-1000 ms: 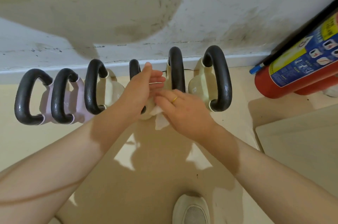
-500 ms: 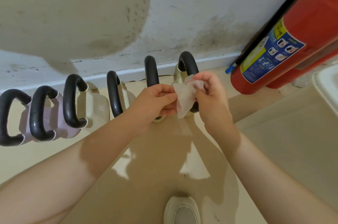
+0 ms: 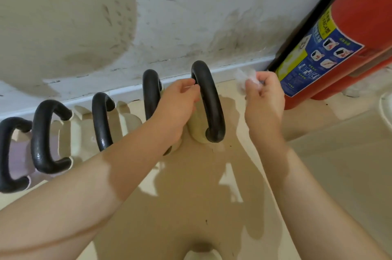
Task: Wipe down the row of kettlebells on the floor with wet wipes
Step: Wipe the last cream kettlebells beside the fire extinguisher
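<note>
Several kettlebells with black handles stand in a row on the floor along the wall. The rightmost kettlebell has a cream body, as does its neighbour to the left. My left hand lies between these two, fingers curled against the rightmost handle. My right hand is to the right of that handle, apart from it, pinching a crumpled white wet wipe. Further left stand another cream kettlebell and two with pale pink bodies.
A red fire extinguisher with a blue and yellow label leans against the wall just right of my right hand. A stained white wall with a baseboard runs behind the row. The toe of my shoe shows at the bottom edge.
Both hands held the wipe together in front of the kettlebells; now they have parted. The left hand went to the rightmost handle, the right hand moved right with the wipe bunched up.
</note>
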`<state>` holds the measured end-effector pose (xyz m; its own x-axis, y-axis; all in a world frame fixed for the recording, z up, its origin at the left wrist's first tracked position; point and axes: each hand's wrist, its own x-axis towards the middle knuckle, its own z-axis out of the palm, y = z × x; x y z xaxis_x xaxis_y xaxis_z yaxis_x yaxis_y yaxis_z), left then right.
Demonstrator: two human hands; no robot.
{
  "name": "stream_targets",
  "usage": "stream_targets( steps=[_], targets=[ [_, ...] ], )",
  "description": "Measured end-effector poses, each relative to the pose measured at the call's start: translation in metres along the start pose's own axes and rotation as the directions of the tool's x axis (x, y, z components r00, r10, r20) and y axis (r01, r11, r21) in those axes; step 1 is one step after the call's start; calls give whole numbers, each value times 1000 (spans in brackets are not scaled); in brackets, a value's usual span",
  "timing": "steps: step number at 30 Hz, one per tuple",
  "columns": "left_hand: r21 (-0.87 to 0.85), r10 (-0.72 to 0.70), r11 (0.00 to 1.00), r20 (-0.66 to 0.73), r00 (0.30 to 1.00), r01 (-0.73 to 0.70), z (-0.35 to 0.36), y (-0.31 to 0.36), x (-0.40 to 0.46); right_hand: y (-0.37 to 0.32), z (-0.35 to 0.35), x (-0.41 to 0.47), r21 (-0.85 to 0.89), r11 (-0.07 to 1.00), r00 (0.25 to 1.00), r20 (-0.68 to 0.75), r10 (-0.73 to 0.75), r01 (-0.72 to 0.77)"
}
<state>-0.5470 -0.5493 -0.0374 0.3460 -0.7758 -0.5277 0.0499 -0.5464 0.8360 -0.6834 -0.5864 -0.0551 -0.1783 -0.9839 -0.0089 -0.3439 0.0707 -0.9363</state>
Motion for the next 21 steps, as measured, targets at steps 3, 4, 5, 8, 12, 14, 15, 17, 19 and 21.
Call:
stream_targets(
  steps=[3,4,5,8,12,14,15,17,19,21],
  targets=[
    [29,-94,995,116,989,91,13,4,15,6,20,16,-94,990,986,121,115,-104],
    [22,-110,994,159,981,108,16,5,17,8,27,13,-98,990,966,227,124,-104],
    [28,-109,994,182,977,106,17,5,19,11,32,8,-61,991,926,354,132,-118],
    [69,-77,996,207,975,64,14,4,25,14,31,-10,80,968,763,632,136,-240],
    [6,-63,998,208,976,63,14,0,27,15,34,12,143,939,682,722,118,-313],
    [-41,-76,995,205,976,86,15,-3,26,18,39,20,159,930,648,755,102,-331],
    [-52,-83,994,211,974,96,15,-4,26,20,38,20,174,932,636,768,73,-318],
    [-41,-90,994,226,970,102,13,-4,27,24,33,16,211,952,634,773,-24,-221],
    [-37,-78,995,224,972,89,12,-3,28,23,34,20,181,983,622,772,-128,-22],
    [-38,-79,995,228,970,90,12,-3,28,16,46,32,108,990,623,769,-143,95]
  ],
)
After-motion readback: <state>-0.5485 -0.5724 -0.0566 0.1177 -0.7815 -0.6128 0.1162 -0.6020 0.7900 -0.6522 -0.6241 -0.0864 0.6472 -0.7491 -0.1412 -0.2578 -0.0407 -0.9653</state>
